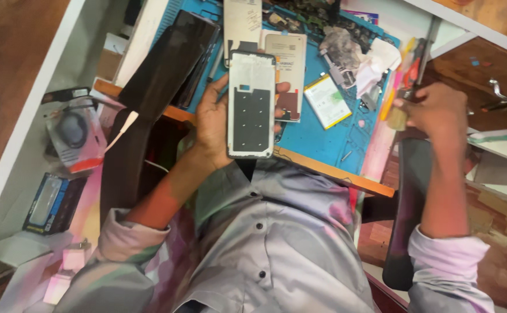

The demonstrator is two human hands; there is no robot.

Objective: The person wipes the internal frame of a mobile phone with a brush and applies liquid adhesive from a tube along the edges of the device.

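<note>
**Phone frame held up while the other hand reaches for a brush**

We look down over our own chest and grey shirt [265, 232] at a cluttered repair bench. Our left hand [213, 124] is closed around a phone frame [251, 104], gripping it by its long edges with the thumb on the left side and fingertips showing on the right. The frame stands upright in front of us, just above the near edge of the blue work mat [317, 136], its inner side facing us: a pale rim with dark square patches down the middle.

Our right hand [438, 113] is off to the right, well apart from the frame, curled shut on the handle of a small brush [401, 113] with a pale bristle tuft. It sits beside a cluster of tools with red and yellow handles [412, 66].

On the mat beyond the frame lie a phone battery [327, 99] with a yellow edge, a back cover [286, 55], a crumpled cloth [375, 64], and to the far left a dark phone screen [187, 55]. A boxed item [50, 203] lies on the floor at the left.

We judge the step in hand to be cleaning the bare frame, with the brush just taken up. The next move, in our view, calls for bringing the brush across to the frame and holding the frame steady, bristles working lightly around the dark patches and along the rim.
</note>
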